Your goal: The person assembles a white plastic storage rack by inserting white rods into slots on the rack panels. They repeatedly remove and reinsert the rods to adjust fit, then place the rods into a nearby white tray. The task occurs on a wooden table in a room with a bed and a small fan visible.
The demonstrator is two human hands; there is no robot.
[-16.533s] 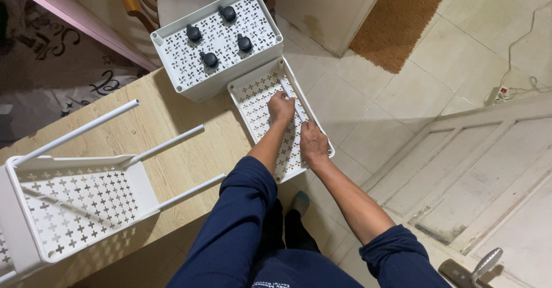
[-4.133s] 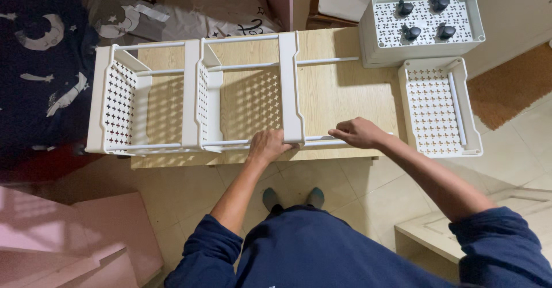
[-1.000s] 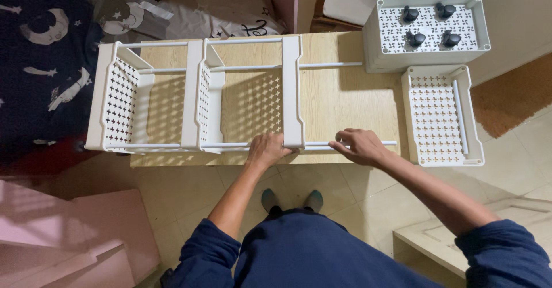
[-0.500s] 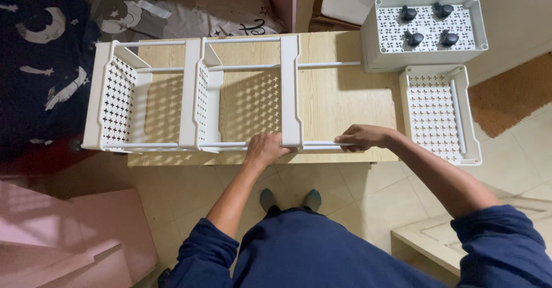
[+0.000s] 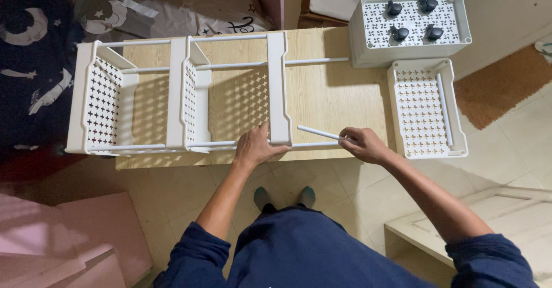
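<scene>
A white plastic shelf frame (image 5: 184, 92) lies on its side along the wooden table (image 5: 322, 92), its long axis running left to right, perforated trays upright. The left hand (image 5: 256, 147) grips the lower corner of its rightmost tray. The right hand (image 5: 362, 144) pinches a thin white rod (image 5: 319, 132), slanting up-left toward the frame. A loose perforated tray (image 5: 425, 107) lies beyond

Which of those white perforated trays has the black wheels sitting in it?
The deeper tray at the table's far right corner. Four black wheels sit in it. The shallower tray beside it holds only a white rod.
</scene>
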